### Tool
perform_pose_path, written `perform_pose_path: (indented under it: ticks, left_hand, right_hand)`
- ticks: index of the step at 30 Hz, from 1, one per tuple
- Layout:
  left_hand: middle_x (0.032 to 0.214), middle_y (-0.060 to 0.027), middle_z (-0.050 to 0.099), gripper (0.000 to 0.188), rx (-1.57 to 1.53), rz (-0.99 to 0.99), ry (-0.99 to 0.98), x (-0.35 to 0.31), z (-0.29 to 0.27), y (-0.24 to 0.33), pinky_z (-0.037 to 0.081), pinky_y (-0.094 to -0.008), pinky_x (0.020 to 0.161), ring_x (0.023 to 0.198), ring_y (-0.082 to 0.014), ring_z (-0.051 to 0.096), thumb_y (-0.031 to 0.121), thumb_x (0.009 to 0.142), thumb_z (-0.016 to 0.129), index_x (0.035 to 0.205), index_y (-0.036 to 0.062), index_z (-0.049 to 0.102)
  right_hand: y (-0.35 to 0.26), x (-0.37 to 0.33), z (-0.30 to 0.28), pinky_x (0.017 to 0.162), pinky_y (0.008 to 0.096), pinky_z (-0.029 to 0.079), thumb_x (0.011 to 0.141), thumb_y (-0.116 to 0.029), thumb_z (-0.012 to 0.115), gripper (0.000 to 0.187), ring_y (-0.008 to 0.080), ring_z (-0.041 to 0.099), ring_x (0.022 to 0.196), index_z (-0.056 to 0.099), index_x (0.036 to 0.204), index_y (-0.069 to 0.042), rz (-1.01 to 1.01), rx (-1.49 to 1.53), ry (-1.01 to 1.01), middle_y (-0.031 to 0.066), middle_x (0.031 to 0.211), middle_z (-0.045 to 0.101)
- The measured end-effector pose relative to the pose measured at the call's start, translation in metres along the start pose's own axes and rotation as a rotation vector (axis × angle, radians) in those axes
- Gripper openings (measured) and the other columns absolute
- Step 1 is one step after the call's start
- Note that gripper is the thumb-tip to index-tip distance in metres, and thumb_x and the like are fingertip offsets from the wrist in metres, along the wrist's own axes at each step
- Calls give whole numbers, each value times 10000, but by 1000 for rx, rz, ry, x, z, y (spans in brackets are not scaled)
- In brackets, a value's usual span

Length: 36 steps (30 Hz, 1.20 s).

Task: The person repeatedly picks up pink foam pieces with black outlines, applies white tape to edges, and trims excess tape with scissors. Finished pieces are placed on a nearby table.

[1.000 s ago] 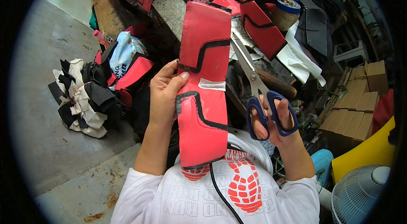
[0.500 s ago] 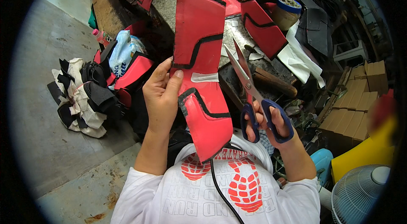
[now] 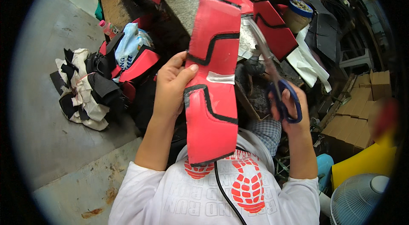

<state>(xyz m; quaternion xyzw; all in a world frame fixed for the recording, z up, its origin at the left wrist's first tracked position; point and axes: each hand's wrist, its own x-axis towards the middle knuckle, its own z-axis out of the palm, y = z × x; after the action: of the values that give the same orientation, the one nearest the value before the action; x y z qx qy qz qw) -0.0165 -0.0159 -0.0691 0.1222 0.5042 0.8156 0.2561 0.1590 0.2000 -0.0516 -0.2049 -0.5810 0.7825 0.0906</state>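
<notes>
My left hand [image 3: 172, 84] pinches the left edge of a long red panel [image 3: 213, 140] between thumb and fingers. Black angular bands cross the panel, and a silvery strip [image 3: 220, 77] lies over its middle. It hangs upright in front of my chest, its lower end over my shirt. To the right, my right hand [image 3: 294, 106] has its fingers through the dark blue handles of a pair of scissors [image 3: 277, 82]. The blades point up and away, blurred and nearly together, apart from the panel.
Similar red pieces [image 3: 272, 29] lie on the worktable beyond, beside a jar with a blue rim [image 3: 298, 12]. At left is a heap of black and cream scraps [image 3: 85, 93] near a blue-white plastic bag [image 3: 130, 46]. Cardboard [image 3: 351, 114] and a fan [image 3: 358, 201] stand at right.
The scissors have swung right, away from the panel, and their blades have come closer together. The panel has shifted right in view and hangs straighter in my left hand.
</notes>
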Motion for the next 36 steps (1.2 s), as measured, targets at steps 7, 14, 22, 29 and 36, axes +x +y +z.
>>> perform_pose_path:
  ticks: [7, 14, 22, 29, 36]
  left_hand:
    - [949, -181, 698, 332, -118, -103, -45, 9, 3, -4, 584, -273, 695, 753, -163, 707, 28, 939, 559, 1229, -47, 417]
    - [999, -154, 692, 269, -210, -95, -59, 14, 13, -7, 572, -267, 731, 832, -147, 695, 56, 968, 549, 1211, -18, 461]
    - [965, -78, 685, 246, -67, -102, -183, 14, 44, -22, 524, -232, 689, 797, -108, 665, 134, 1000, 543, 1216, 18, 535]
    - [933, -71, 700, 281, -290, -334, -348, 34, 36, -21, 564, -291, 645, 768, -149, 686, 264, 977, 596, 1110, 19, 630]
    - [857, -58, 701, 145, 53, -293, -332, 36, 27, -7, 578, -292, 658, 750, -140, 691, 86, 904, 643, 1008, -12, 662]
  right_hand:
    - [-18, 65, -30, 617, 389, 503, 732, -347, 807, 333, 289, 680, 677, 697, 940, -111, -303, -1498, 389, 88, 719, 690]
    - [-22, 92, -36, 681, 368, 502, 810, -243, 762, 279, 272, 655, 758, 674, 964, -26, -312, -1317, 198, 145, 863, 674]
    - [5, 40, 36, 861, 270, 504, 959, -131, 606, 417, 114, 618, 969, 473, 1329, 7, -122, 50, -35, 67, 1138, 642]
    - [13, 39, 25, 834, 269, 504, 949, -119, 616, 345, 99, 609, 935, 528, 1264, -11, 39, 220, -157, 62, 1120, 647]
    - [9, 30, 30, 882, 290, 494, 953, -60, 561, 295, 122, 605, 998, 549, 1234, 30, -174, -206, -92, 74, 1115, 651]
